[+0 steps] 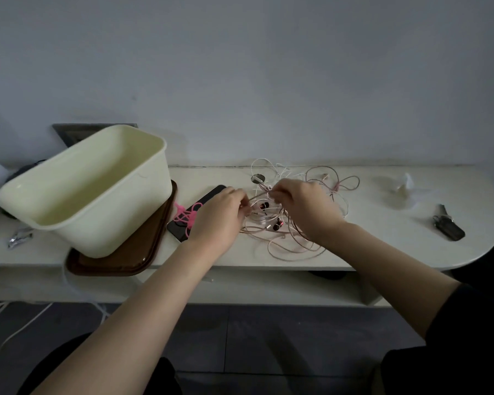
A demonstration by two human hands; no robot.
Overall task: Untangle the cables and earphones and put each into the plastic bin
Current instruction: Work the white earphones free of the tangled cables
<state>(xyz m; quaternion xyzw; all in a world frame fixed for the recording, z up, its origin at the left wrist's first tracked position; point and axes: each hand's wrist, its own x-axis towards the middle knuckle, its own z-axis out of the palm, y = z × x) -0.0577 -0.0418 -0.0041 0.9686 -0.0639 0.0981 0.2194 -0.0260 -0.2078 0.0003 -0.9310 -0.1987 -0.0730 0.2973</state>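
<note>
A tangle of pinkish and white cables with dark earphone buds (pixel 291 223) lies on the white table (pixel 382 240) at centre. My left hand (pixel 220 218) pinches strands at the tangle's left side. My right hand (pixel 303 203) pinches strands at the top of the tangle, close to the left hand. A cream plastic bin (pixel 92 189), tilted and empty as far as I can see, stands to the left on a brown tray (pixel 117 263). A bright pink cable (pixel 187 215) lies on a dark phone (pixel 194 212) between bin and hands.
A dark key fob with keys (pixel 448 226) lies at the table's right end. Crumpled white paper (pixel 402 186) sits behind it. A foil wrapper (pixel 19 238) lies at the far left. A round cable hole (pixel 257 178) is near the wall. White cords hang below the table's left side.
</note>
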